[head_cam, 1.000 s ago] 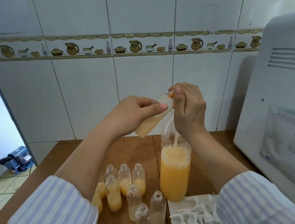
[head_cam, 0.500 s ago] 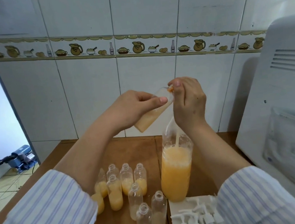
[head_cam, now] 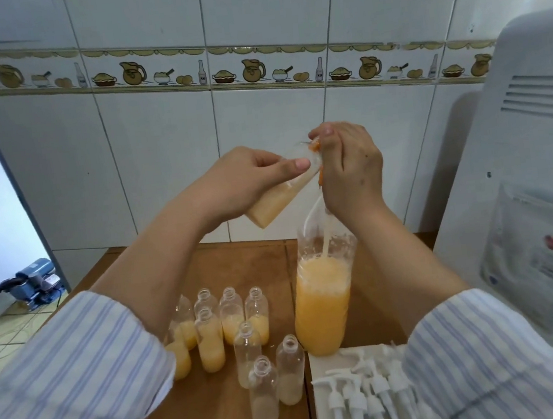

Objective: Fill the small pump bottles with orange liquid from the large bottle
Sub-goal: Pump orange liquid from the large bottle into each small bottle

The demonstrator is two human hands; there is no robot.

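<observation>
My left hand [head_cam: 247, 178] grips a small clear bottle [head_cam: 274, 204], tilted with its base down-left and orange liquid pooled in the lower half. At its neck, my right hand [head_cam: 353, 169] pinches an orange nozzle piece [head_cam: 320, 173]. A thin clear tube [head_cam: 316, 211] runs from there down into the large bottle [head_cam: 324, 307]. That bottle stands upright on the wooden table [head_cam: 239, 258], mostly full of frothy orange liquid. Several small open bottles [head_cam: 211, 340] stand left of it; the back ones are part-filled with orange, the front ones hold paler liquid.
Several white pump heads [head_cam: 358, 396] lie on a white sheet at the front right. A big white appliance [head_cam: 523, 181] stands close on the right. The tiled wall is right behind the table. A blue device [head_cam: 32, 282] sits on the floor at left.
Both hands have risen a little with the small bottle above the large bottle. Their hold on the bottle and the nozzle is the same.
</observation>
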